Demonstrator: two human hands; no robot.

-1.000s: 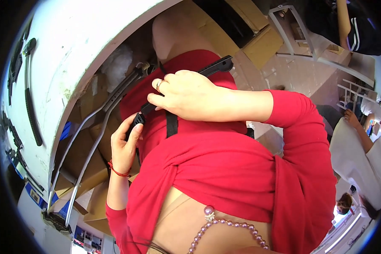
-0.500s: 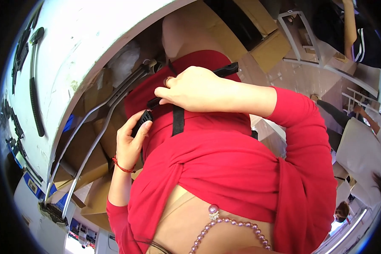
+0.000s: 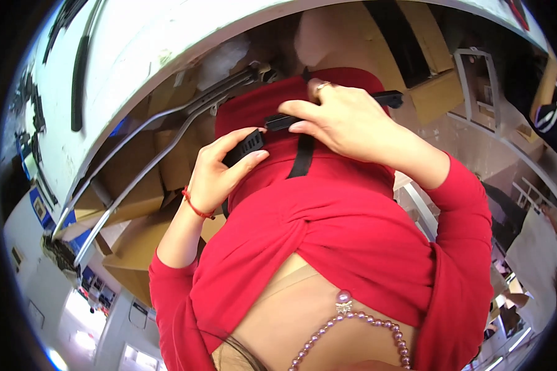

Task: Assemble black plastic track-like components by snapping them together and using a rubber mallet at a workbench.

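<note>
My left hand (image 3: 211, 172) pinches a small black slotted plastic piece (image 3: 251, 144) between thumb and fingers; part of it is hidden in the palm. My right hand (image 3: 353, 122) is closed over a long, narrow black bar (image 3: 388, 99), whose far end sticks out past the hand to the right. The bar's other end, between thumb and forefinger, lies close to the slotted piece; whether the two touch, I cannot tell. Both hands are over my lap, on the red dress (image 3: 346, 191). A black strap (image 3: 302, 156) runs down the dress below the right hand.
A white worktable (image 3: 142, 43) curves along the top and left, with black long-handled tools (image 3: 80, 83) on it. Beneath it are metal tubes (image 3: 161, 127) and cardboard boxes (image 3: 136, 263). A white frame (image 3: 476, 86) stands at the right, near another person's arm (image 3: 546, 89).
The whole view has shifted, so hands and lap appear farther right and more tabletop spans the upper edge. My right hand's fingers have loosened and spread slightly along the bar.
</note>
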